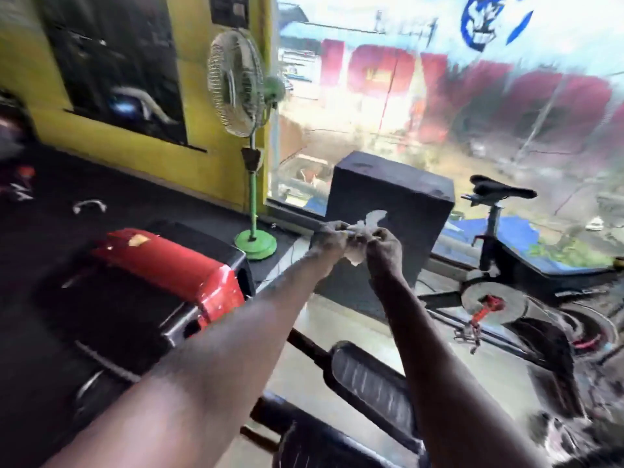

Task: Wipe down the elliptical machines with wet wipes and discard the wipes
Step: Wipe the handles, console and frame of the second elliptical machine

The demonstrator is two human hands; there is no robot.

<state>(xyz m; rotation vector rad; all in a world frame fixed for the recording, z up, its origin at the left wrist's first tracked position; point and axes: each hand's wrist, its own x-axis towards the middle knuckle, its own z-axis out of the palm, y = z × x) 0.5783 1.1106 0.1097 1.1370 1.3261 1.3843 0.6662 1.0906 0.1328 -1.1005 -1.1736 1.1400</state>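
On the left stands a red machine cover point(169, 265). My left hand point(329, 236) and right hand point(383, 246) both pinch the crumpled wet wipe point(363, 228) in open air before a black box point(391, 197). Below right lies the elliptical pedal point(368, 380). I judge wiping unfinished, discarding not yet done.

The dark gym floor point(111, 184) carries a green pedestal fan point(251, 143) near the yellow wall. A black box point(391, 211) and an exercise bike point(506, 265) stand by the window.

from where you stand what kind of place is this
Most likely a gym: a black stationary exercise bike stands by the big window, a ribbed black elliptical pedal lies below, and both hands hold a crumpled white wipe.
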